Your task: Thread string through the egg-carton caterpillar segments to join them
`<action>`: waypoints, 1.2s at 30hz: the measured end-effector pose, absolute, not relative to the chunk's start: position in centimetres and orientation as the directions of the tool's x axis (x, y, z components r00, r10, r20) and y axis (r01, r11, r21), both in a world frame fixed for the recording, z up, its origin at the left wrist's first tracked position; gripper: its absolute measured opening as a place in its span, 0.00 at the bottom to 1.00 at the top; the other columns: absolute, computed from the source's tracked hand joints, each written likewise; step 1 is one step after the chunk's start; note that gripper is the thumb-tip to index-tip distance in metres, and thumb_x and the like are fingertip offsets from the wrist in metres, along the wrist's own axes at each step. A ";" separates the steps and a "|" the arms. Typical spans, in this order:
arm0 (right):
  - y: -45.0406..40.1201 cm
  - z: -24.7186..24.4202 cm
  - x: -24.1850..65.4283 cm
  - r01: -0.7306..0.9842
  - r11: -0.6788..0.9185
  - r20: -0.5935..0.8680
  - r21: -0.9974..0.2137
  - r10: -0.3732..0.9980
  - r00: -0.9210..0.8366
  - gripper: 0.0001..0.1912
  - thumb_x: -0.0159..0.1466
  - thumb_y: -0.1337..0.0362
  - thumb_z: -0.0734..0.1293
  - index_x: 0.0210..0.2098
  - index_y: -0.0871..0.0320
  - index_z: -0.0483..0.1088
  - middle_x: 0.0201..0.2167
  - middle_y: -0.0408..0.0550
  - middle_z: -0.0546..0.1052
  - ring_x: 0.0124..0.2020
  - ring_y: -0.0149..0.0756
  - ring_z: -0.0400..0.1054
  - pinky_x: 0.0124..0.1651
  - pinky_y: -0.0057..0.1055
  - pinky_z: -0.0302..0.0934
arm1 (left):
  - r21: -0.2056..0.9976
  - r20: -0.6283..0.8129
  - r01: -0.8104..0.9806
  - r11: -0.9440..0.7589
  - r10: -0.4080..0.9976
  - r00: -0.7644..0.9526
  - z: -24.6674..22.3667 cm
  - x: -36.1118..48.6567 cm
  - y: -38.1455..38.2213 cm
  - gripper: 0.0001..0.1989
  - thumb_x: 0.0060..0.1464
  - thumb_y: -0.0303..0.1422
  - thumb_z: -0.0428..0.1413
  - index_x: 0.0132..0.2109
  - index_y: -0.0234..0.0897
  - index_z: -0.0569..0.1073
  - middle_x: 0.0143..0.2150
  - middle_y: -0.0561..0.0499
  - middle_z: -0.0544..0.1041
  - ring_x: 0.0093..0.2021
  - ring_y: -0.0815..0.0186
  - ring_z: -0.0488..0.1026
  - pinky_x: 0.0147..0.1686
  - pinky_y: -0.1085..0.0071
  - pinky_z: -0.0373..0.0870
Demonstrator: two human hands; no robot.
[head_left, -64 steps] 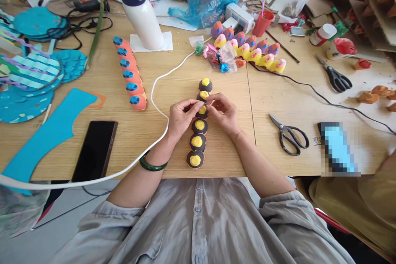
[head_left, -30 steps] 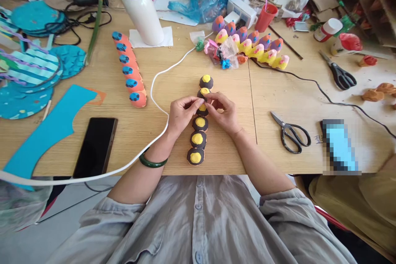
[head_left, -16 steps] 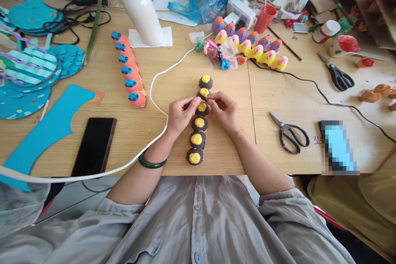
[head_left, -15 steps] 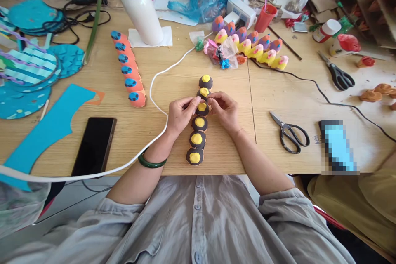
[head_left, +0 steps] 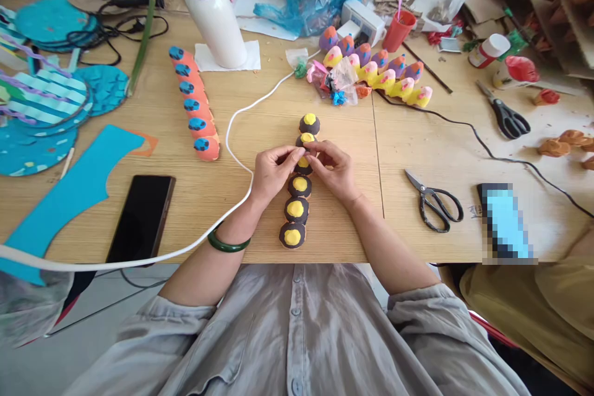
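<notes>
A strip of egg-carton cups (head_left: 297, 210), coated dark with a yellow patch on each, lies lengthwise before me on the table. Over its second and third cups my two hands meet. My left hand (head_left: 275, 172) has thumb and forefinger pinched together at the strip's left side. From the right, my right hand (head_left: 335, 167) brings its thumb and fingertips close to the left ones. Whatever sits between the fingertips is too small to make out. A dark green bangle (head_left: 228, 244) circles my left wrist.
An orange egg-carton strip (head_left: 195, 105) lies left, past a white cable (head_left: 232, 117). Purple and yellow strips (head_left: 383, 78) stand at the back. Scissors (head_left: 434, 201) and a blurred phone (head_left: 507, 221) lie right; a black phone (head_left: 142, 219) lies left. A white bottle (head_left: 211, 18) stands behind.
My right hand has shifted slightly left, its fingertips now closer to those of my left hand. The strip stays in place.
</notes>
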State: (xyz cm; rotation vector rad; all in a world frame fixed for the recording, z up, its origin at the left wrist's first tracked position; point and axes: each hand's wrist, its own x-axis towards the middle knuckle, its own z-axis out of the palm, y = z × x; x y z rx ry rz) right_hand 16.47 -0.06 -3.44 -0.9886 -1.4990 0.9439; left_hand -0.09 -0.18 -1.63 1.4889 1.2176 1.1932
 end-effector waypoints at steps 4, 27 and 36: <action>-0.1 -3.5 16.6 0.142 0.375 0.365 -0.916 0.926 -0.093 0.16 0.66 0.49 0.72 0.44 0.55 0.79 0.32 0.42 0.75 0.26 0.26 0.63 0.30 0.28 0.62 | 0.934 0.233 0.260 -0.244 0.970 0.074 -1.6 0.0 -0.3 0.14 0.60 0.41 0.61 0.35 0.34 0.83 0.27 0.53 0.77 0.27 0.70 0.69 0.30 0.75 0.66; 0.3 -2.9 16.5 -0.096 0.079 0.079 -0.992 0.997 0.005 0.29 0.58 0.34 0.71 0.28 0.56 0.72 0.19 0.36 0.66 0.18 0.24 0.58 0.22 0.25 0.61 | 0.977 0.123 0.177 -0.120 0.992 -0.006 -1.8 -0.3 0.0 0.21 0.63 0.48 0.58 0.33 0.36 0.83 0.20 0.55 0.63 0.23 0.71 0.59 0.27 0.71 0.60; 0.7 -3.1 16.7 -0.197 0.009 0.015 -0.980 0.999 -0.029 0.27 0.55 0.37 0.76 0.29 0.56 0.74 0.17 0.34 0.66 0.17 0.23 0.58 0.21 0.24 0.62 | 0.981 0.126 0.152 -0.123 0.992 -0.006 -1.9 -0.3 0.0 0.20 0.62 0.47 0.59 0.32 0.36 0.83 0.20 0.56 0.63 0.23 0.71 0.59 0.28 0.72 0.60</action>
